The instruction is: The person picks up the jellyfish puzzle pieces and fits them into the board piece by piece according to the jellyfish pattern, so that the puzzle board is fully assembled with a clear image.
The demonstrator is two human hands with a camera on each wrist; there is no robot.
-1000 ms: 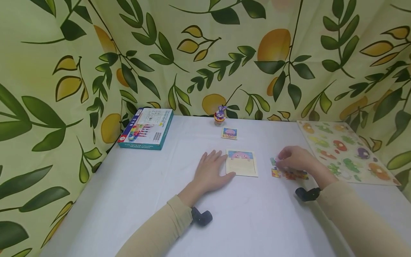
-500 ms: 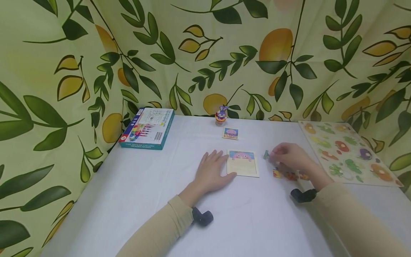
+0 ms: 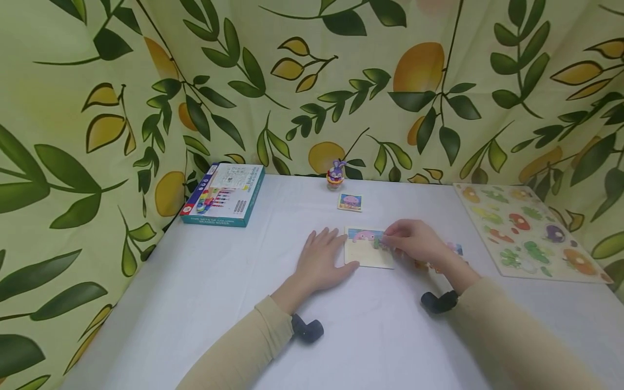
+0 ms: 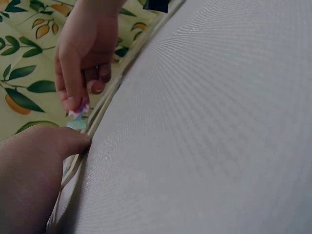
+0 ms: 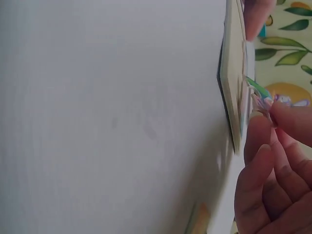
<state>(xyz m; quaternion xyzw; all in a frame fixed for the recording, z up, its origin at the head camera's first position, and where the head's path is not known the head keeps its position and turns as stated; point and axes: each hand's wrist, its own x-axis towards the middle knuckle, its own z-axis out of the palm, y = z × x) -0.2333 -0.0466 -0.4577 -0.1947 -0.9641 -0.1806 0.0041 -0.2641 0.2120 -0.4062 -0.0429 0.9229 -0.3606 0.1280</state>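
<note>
A puzzle piece, green and pink, is pinched between the thumb and fingertips of my right hand. In the right wrist view the piece sits at the edge of the puzzle tray. The shallow cream tray has a blue strip with a pink face along its top, and my right fingers are over its right side. My left hand rests with fingers spread left of the tray, its thumb touching the lower left edge. Other loose puzzle pieces lie partly hidden behind my right hand and wrist.
Behind the tray lies a small picture card, with a rabbit figurine farther back. A boxed toy set stands at the back left. On the right is a large board with vegetable pictures. A patterned curtain hangs behind the table.
My right hand has moved left from the loose pieces to the tray, carrying the green and pink puzzle piece. My left hand has stayed in place.
</note>
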